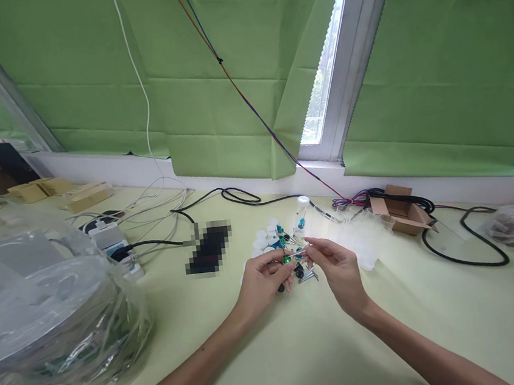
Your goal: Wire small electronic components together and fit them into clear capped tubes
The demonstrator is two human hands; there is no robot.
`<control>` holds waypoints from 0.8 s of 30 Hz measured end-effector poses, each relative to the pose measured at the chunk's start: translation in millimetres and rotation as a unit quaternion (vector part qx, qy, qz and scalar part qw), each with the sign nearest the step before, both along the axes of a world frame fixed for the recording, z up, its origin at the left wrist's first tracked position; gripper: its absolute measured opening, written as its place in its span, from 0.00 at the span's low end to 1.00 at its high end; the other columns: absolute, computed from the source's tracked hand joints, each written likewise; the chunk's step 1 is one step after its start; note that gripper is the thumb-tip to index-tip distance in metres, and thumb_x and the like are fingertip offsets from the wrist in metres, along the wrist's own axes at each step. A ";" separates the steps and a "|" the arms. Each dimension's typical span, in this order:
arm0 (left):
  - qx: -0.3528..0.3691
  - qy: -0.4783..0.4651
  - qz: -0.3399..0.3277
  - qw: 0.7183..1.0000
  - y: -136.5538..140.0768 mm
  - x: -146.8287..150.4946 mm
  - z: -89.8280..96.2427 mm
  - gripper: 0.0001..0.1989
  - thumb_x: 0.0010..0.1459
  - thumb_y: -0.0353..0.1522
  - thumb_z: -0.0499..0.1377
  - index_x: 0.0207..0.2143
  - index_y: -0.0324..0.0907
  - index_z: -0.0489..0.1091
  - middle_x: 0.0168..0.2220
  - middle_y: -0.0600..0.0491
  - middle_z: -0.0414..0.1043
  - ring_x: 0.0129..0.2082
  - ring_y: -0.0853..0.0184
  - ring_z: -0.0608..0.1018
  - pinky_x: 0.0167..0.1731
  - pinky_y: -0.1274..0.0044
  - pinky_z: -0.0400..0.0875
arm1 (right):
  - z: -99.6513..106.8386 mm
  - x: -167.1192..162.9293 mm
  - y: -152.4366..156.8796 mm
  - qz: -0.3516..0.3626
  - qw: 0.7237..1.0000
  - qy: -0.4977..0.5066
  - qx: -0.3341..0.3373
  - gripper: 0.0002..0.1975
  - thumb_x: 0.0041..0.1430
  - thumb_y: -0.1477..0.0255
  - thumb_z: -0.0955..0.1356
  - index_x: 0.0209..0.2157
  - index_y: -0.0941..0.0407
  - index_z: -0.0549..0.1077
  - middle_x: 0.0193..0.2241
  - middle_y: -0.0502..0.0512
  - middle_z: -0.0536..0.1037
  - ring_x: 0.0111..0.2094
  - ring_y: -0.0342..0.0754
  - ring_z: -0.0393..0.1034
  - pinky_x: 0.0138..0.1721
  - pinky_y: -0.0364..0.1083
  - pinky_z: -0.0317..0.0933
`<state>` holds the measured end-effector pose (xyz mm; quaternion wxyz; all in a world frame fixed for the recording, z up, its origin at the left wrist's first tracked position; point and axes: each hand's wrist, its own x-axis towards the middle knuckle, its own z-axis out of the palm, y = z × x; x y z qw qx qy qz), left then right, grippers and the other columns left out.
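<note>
My left hand [268, 272] pinches a small green part [287, 260] between thumb and fingers. From the other side my right hand [335, 262] grips a thin metal rod [298, 253] with its fingertips; the rod reaches across to the green part, and whether they are joined is too small to tell. Around the hands lie small blue-green parts [281, 234], several silver metal pins [310, 274] and a black piece [299, 271]. White round caps [262, 240] are heaped behind my left hand. A small clear bottle with a white cap [303, 202] stands behind the pile.
Clear plastic containers [365, 256] lie right of my right hand, before an open cardboard box [399, 214]. A black cable [468, 256] loops at the right. Left are a blurred dark object [210, 250], a power strip [110, 238] and a large plastic-wrapped spool [43, 301].
</note>
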<state>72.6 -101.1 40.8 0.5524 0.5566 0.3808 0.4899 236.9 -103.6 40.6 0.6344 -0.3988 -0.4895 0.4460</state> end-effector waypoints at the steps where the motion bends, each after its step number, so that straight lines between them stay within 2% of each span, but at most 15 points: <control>1: -0.003 -0.004 -0.003 1.000 -0.1 -0.2 0.5 0.15 0.52 0.39 0.66 0.38 0.38 0.75 0.19 0.55 0.71 0.18 0.70 0.71 0.22 0.76 0.69 | 0.1 0.3 0.0 0.001 1.000 -0.003 0.004 0.11 0.52 0.67 0.74 0.38 0.54 0.80 0.26 0.51 0.79 0.28 0.47 0.70 0.35 0.49 0.65; 10: -0.063 -0.040 -0.020 0.997 -2.2 -0.8 7.3 0.17 0.49 0.40 0.68 0.37 0.37 0.74 0.19 0.56 0.70 0.16 0.73 0.70 0.18 0.79 0.66 | -1.1 5.2 -0.3 -0.002 0.996 -0.072 0.056 0.09 0.57 0.69 0.71 0.40 0.54 0.80 0.28 0.51 0.78 0.30 0.47 0.71 0.36 0.48 0.68; 24: -0.017 -0.029 -0.048 0.998 -1.4 -0.9 5.7 0.16 0.52 0.39 0.66 0.37 0.36 0.74 0.20 0.56 0.69 0.16 0.72 0.70 0.18 0.79 0.68 | 2.9 7.9 4.0 0.003 0.996 -0.063 0.060 0.08 0.55 0.70 0.72 0.38 0.54 0.80 0.25 0.50 0.78 0.27 0.46 0.71 0.32 0.47 0.68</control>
